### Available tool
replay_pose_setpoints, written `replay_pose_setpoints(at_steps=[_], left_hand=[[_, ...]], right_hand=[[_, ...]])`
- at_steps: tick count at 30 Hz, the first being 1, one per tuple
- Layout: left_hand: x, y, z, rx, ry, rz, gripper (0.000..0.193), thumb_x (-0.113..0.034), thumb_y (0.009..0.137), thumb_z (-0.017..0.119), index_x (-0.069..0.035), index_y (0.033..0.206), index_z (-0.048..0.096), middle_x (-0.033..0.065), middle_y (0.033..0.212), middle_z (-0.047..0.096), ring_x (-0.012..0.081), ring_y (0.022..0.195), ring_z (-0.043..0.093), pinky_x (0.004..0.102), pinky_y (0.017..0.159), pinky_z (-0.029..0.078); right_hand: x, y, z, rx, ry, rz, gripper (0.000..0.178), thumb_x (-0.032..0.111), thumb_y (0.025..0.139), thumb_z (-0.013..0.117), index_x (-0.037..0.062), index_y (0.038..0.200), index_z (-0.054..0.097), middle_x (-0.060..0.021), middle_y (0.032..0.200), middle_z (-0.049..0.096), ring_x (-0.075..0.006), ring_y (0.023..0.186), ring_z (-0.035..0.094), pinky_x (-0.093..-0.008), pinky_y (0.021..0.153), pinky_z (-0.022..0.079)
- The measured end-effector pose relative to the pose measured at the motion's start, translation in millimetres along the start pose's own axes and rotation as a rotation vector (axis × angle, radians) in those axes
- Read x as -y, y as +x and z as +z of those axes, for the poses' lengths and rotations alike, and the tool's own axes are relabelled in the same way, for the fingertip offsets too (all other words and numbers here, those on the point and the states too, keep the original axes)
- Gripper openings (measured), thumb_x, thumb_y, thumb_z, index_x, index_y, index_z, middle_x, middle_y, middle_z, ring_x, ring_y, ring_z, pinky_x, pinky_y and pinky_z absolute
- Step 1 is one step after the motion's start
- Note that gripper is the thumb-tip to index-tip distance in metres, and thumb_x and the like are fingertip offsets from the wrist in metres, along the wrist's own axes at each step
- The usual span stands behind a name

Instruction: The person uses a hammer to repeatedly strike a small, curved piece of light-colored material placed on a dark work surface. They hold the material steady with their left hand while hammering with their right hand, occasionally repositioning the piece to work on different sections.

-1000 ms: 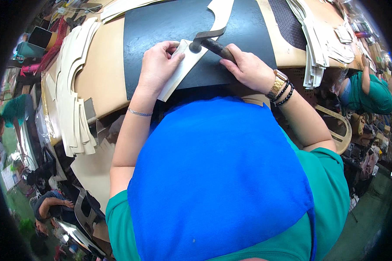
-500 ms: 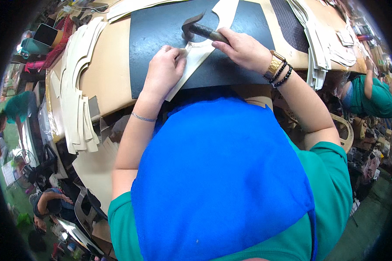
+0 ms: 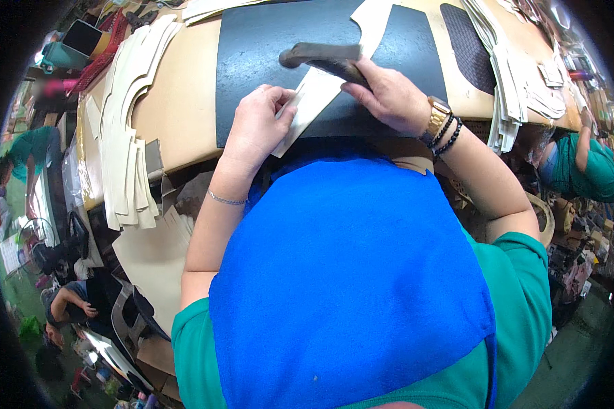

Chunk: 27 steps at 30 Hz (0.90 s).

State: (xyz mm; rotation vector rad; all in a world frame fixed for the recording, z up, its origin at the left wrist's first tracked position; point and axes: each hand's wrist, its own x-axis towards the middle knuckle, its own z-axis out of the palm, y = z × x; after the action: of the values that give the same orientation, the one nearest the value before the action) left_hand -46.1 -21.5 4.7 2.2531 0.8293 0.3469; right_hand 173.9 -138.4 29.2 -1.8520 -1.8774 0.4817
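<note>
My right hand is wrapped round the handle of a dark hammer, which is smeared by motion. Its head hangs over the upper part of a long cream cut piece, perhaps leather or sheet material. The curved piece lies slantwise on a black mat, and the hammer covers part of it. At the piece's left edge, my left hand pinches with thumb and fingers pressed together. Exactly what lies between those fingertips is partly hidden.
Stacked cream cut pieces overhang the table's left edge; another stack lies on the right beside a dark textured sheet. A red basket stands far left. Co-workers in green and dark clothing are at the sides.
The hammer has swung, its head now lower and turned more level. My left fingers have shifted slightly down along the piece's edge. The whole view has moved a little.
</note>
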Motion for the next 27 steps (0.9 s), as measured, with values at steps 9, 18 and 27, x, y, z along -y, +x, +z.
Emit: replay_pose_setpoints(at_steps=[9,18,27], left_hand=[[3.2,-16.9,-4.6,-0.035,0.048,0.045,0.017,-0.006,0.084,0.066,0.0,0.1,0.069,0.0147,0.093,0.066,0.0253,0.082,0.067,0.0341,0.074,0.053],[14.8,-37.0,-3.9,-0.146,-0.01,0.005,0.011,-0.01,0.081,0.071,0.0,0.085,0.069,0.0151,0.082,0.067,0.0274,0.075,0.067,0.0366,0.07,0.053],[7.7,-51.3,0.2,-0.275,0.03,0.053,0.011,-0.012,0.082,0.069,-0.001,0.082,0.068,0.0152,0.082,0.065,0.0322,0.076,0.065,0.0394,0.072,0.053]], right_hand=[[22.8,-2.2,-4.8,0.188,-0.087,0.127,0.034,0.032,0.098,0.052,0.0026,0.113,0.047,-0.0256,0.091,0.063,-0.0454,0.087,0.061,-0.0506,0.074,0.049],[18.4,-3.0,3.6,0.086,0.066,-0.074,0.035,0.034,0.099,0.051,0.0027,0.114,0.046,-0.0268,0.091,0.063,-0.0461,0.088,0.061,-0.0496,0.072,0.049],[39.3,-5.1,6.5,0.238,-0.003,0.046,0.027,0.029,0.096,0.055,0.005,0.108,0.051,-0.0239,0.086,0.064,-0.0436,0.084,0.064,-0.0498,0.071,0.051]])
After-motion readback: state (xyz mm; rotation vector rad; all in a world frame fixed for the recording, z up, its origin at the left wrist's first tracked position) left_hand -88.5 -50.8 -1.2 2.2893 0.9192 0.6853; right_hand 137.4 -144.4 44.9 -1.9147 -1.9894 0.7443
